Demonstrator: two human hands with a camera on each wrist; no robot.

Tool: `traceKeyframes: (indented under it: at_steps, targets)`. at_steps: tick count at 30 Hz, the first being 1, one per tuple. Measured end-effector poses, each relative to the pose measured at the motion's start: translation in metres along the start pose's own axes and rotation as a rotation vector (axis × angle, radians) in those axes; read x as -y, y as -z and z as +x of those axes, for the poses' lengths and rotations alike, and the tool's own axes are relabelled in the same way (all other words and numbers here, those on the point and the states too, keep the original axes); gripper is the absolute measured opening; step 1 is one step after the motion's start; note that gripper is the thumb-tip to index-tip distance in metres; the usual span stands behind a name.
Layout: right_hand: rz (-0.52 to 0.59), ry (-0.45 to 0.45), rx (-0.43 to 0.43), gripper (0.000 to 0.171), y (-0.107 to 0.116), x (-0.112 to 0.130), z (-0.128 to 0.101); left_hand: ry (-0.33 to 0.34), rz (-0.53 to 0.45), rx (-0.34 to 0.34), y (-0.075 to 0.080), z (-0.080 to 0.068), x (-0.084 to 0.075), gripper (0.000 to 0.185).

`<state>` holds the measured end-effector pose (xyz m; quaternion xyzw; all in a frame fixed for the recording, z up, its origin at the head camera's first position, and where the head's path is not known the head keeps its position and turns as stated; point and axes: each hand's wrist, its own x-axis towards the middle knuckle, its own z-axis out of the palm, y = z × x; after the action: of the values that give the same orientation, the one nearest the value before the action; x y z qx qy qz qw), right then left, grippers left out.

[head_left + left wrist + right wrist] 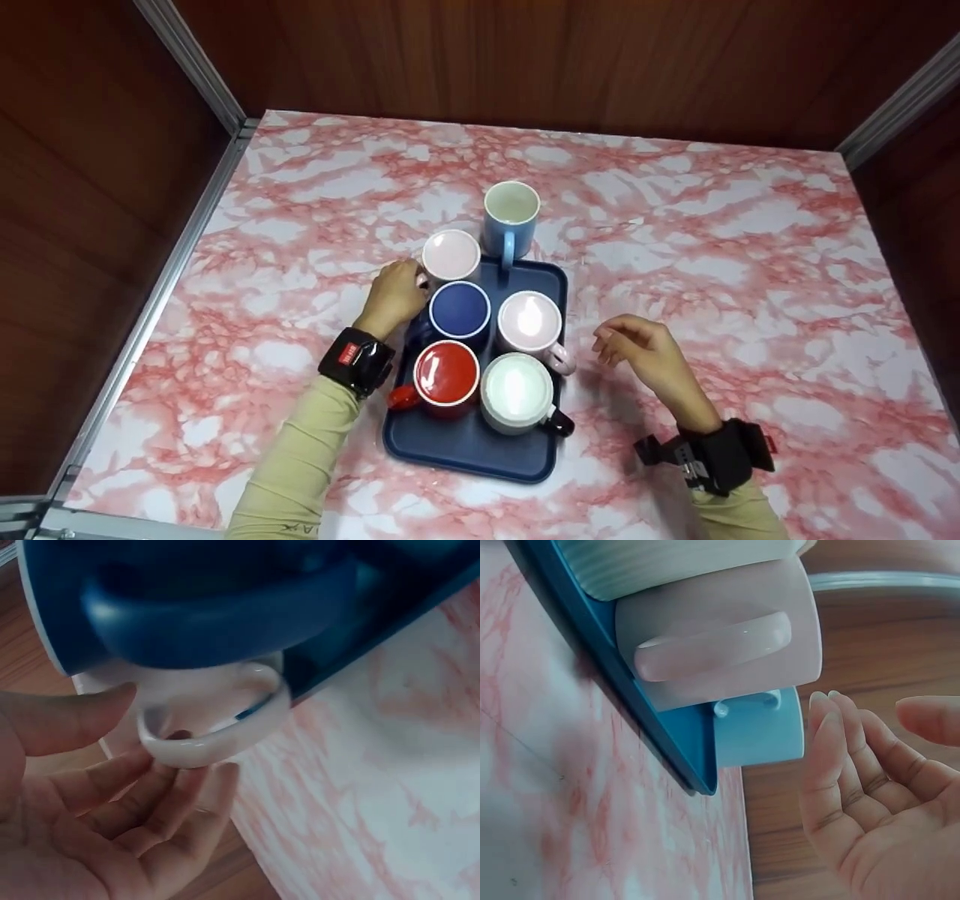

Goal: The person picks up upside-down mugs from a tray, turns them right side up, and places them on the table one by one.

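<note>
My left hand (pixel 396 294) is at the handle of a pale pink mug (pixel 451 256) at the tray's far left corner. In the left wrist view its fingertips touch or nearly touch the pink handle (pixel 217 748), while the thumb stands apart from it. A dark blue mug (pixel 460 310) stands just nearer. To the tray's right, my right hand (pixel 645 351) hovers with loosely bent fingers and holds nothing. Nearest it are a second pink mug (pixel 529 321) and a white mug with a black handle (pixel 517 391).
A red mug (pixel 446 373) stands on the dark blue tray (pixel 472 459), its handle to the left. A light blue mug (pixel 510 234) stands at the tray's far edge. The table (pixel 750 247) has a red and white marbled top, with wood panels (pixel 525 60) around it.
</note>
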<state>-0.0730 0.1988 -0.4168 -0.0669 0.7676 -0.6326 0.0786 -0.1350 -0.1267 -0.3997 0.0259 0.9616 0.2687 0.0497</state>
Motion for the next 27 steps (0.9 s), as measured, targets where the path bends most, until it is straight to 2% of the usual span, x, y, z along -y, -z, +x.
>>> traceKeyframes:
  at_steps: [3,10,14,18,22,25,27]
  targets:
    - [0.006,-0.010,-0.013,0.014,0.001,-0.003,-0.005,0.026,-0.024,-0.018,-0.003,0.002,0.001,0.014]
    - [0.022,-0.041,-0.048,0.014,0.004,-0.003,-0.011,0.099,-0.101,0.005,-0.009,0.005,0.002,0.013]
    - [0.018,-0.043,-0.063,0.014,0.003,0.000,-0.013,0.080,-0.123,0.008,-0.011,0.005,0.001,0.019]
    - [0.054,-0.028,-0.070,0.014,0.000,0.003,-0.013,0.072,-0.169,0.047,-0.011,0.006,0.003,0.031]
    - [0.083,0.001,-0.068,0.015,-0.003,0.007,-0.013,0.167,-0.313,0.082,-0.009,0.007,0.004,0.034]
    - [0.089,0.021,-0.063,0.013,-0.005,0.010,-0.013,0.242,-0.494,0.089,-0.007,0.009,0.002,0.030]
    - [0.092,0.033,-0.057,0.013,-0.006,0.013,-0.013,0.265,-0.593,0.084,-0.006,0.010,0.000,0.027]
